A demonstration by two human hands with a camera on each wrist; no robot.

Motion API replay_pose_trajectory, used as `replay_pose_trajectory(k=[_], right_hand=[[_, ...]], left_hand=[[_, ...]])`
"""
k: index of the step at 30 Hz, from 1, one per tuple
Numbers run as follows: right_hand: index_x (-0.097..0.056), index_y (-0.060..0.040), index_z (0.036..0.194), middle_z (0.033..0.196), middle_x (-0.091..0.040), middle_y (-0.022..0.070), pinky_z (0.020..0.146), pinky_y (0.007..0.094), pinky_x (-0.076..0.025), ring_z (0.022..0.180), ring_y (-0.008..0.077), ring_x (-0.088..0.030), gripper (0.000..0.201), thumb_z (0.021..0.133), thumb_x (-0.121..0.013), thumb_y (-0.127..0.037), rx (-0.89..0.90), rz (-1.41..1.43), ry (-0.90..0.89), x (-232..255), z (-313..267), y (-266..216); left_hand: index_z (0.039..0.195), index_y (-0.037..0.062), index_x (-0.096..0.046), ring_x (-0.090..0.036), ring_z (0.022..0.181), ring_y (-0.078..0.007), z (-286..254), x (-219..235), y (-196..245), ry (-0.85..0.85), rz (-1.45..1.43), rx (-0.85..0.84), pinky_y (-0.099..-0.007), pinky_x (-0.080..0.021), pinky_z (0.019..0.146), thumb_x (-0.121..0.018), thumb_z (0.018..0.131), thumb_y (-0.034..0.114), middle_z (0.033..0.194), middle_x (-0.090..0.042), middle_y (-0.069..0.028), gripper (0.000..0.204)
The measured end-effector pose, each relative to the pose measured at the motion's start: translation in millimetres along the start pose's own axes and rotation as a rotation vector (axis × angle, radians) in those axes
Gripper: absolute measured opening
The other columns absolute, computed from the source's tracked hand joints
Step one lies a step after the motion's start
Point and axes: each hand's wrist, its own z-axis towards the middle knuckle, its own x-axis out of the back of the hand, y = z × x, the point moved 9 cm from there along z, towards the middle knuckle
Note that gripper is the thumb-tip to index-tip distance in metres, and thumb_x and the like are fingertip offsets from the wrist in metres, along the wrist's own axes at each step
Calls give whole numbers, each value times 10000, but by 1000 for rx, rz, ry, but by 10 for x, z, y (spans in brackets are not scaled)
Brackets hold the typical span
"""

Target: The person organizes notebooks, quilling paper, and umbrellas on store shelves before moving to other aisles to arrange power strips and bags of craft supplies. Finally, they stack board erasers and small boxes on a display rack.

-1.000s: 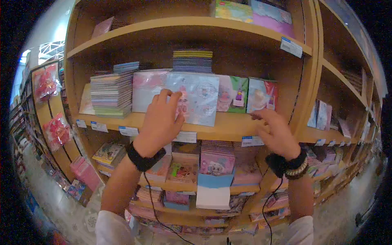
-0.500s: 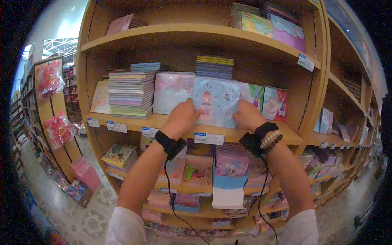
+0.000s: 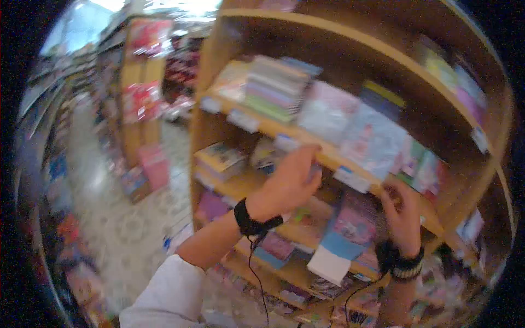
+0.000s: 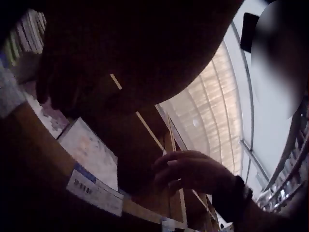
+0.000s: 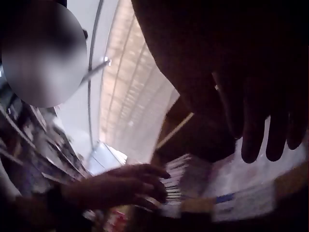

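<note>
A light blue picture book (image 3: 372, 141) stands upright on the middle shelf, blurred in the head view, overlapping a pink-and-white book (image 3: 329, 109) at its left. My left hand (image 3: 287, 183) hovers before the shelf edge, fingers loosely bent, holding nothing visible. Just below the blue book's lower right corner is my right hand (image 3: 403, 216), its fingers relaxed and slightly curled; contact with the shelf edge cannot be told. The left wrist view shows the right hand (image 4: 193, 171) empty. In the right wrist view, the left hand (image 5: 120, 186) has its fingers extended.
A stack of thin books (image 3: 276, 87) stands left on the same shelf. Green and red books (image 3: 426, 170) lean at the right. Price labels (image 3: 351, 179) line the shelf edge. Lower shelves hold more books, with an open blue-and-white box (image 3: 330, 265) jutting out. Cables hang from both wrists.
Both hands have come away from the light blue book, moving down; it remains standing on the shelf. The head view has swung left and tilted, with more of the aisle floor showing.
</note>
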Motion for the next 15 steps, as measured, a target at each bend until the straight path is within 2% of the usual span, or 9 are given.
replay_pose_trajectory(k=[2,4,6,8,10,12,13,15], right_hand=[[-576,3,995,912,-622,132,701,303,-468,803,205,-599,223,823,-575,-138,-123,242,-251,-495,-401,53],[-585,5,983,924,-627,131,711,299,-470,814,196,-600,211,824,-582,-133,81,319,-437,-1073,-860,-41],[-589,0,983,917,-629,130,729,303,-470,816,201,-598,216,821,-590,-142,-114,584,-815,-1910,-1294,-90],[-586,-1,996,919,-629,128,737,304,-470,818,201,-597,226,823,-589,-146,-129,665,-896,-2685,-1823,-110],[-583,-2,1009,920,-630,125,744,305,-470,819,201,-595,236,825,-587,-150,-117,703,-958,-3233,-2049,-345],[-573,3,1018,906,-628,67,701,251,-465,813,122,-588,214,834,-567,-107,71,953,-1194,-3542,-2426,-1020],[-573,3,1018,906,-628,67,701,251,-465,813,122,-588,214,834,-567,-107,94,964,-1248,-3670,-2498,-1241],[-548,22,1044,928,-623,71,709,247,-463,832,116,-580,240,838,-569,-99,281,916,-1404,-3957,-2626,-1809]], left_hand=[[1136,-2,-420,-546,846,-276,-606,240,-87,-180,-117,294,-361,-448,750,-540,794,137,930,-543,-155,388],[1137,-3,-426,-577,822,-268,-1463,498,-307,-276,-116,567,-359,-455,724,-554,792,101,916,-575,-168,382],[1114,8,-444,-574,805,-233,-2441,945,-524,-291,-51,822,-342,-458,688,-547,806,106,892,-577,-150,338],[1083,6,-462,-578,753,-206,-3565,1493,-613,-102,-83,1039,-321,-459,655,-540,804,97,842,-583,-125,303],[1060,18,-477,-570,686,-165,-3872,2179,-157,-258,184,1352,-290,-461,626,-535,806,85,764,-577,-90,270],[1054,39,-482,-550,627,-141,-4471,2879,108,-83,213,1476,-283,-452,589,-520,810,86,700,-562,-65,252],[1054,39,-482,-550,627,-141,-4692,3131,259,-40,231,1516,-283,-452,589,-520,810,86,700,-562,-65,252],[1054,54,-489,-539,622,-140,-5039,3792,572,263,410,1505,-283,-445,573,-502,810,83,701,-562,-55,246]])
